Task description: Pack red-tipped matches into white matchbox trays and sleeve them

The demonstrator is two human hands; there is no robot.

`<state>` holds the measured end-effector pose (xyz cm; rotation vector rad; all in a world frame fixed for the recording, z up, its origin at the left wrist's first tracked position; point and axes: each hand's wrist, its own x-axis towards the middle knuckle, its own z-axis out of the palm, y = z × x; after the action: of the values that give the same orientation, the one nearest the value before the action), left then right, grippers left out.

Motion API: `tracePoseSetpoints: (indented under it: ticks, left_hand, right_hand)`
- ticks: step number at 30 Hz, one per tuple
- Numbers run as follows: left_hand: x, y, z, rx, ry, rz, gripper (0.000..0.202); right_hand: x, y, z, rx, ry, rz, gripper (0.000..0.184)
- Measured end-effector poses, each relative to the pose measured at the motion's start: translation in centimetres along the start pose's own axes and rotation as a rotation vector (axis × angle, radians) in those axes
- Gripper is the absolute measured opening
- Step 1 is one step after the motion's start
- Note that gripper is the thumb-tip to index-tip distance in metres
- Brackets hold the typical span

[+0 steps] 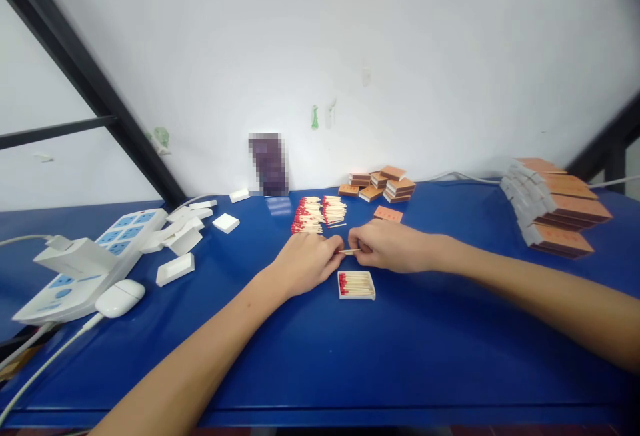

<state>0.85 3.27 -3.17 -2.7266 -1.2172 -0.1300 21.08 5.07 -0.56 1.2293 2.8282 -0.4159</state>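
Observation:
Just behind a white matchbox tray (pixel 374 298), my two hands meet over the blue table. Matches (pixel 350 251) lie level between them: my left hand (pixel 311 259) pinches the red-headed end, and my right hand (pixel 380 244) grips the other end. Whether it is one match or a few is hard to tell. The tray holds a layer of red-headed matches (pixel 357 284), heads to the left. Beyond my hands sit two piles of loose matches, a left pile (pixel 309 216) and a right pile (pixel 334 209). An orange matchbox sleeve (pixel 388 214) lies behind my right hand.
Several orange matchboxes (pixel 399 187) are heaped by the wall, and a larger stack of matchboxes (pixel 575 209) stands at right. White empty trays (pixel 176 269) lie at left beside a power strip (pixel 125 236) with a charger, cables and a white earphone case (pixel 120 297). A pixelated dark object (pixel 270 164) leans on the wall.

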Motion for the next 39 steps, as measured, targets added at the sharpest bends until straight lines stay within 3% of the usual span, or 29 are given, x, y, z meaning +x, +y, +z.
tracePoseSetpoints:
  ticks: [13,18,22,39]
  left_hand:
    - [-0.3,-0.1,-0.8,0.061,-0.088,0.057,0.025]
    - [-1.2,0.1,-2.5,-0.162,-0.111,0.099,0.022]
    - [-1.6,0.5,-3.3,-0.386,-0.178,0.113,0.018]
    - [-1.1,0.5,-2.0,-0.606,-0.163,0.067,0.018]
  right_hand:
    - [-0.3,-0.4,-0.7,0.102,-0.062,-0.041,0.011]
    - [-1.7,-1.5,-2.7,0.192,-0.147,-0.049,0.012]
    - [-2.3,-2.0,-3.1,0.251,-0.233,-0.051,0.012]
    - [-2.1,-1.4,-2.3,0.331,-0.193,-0.020,0.012]
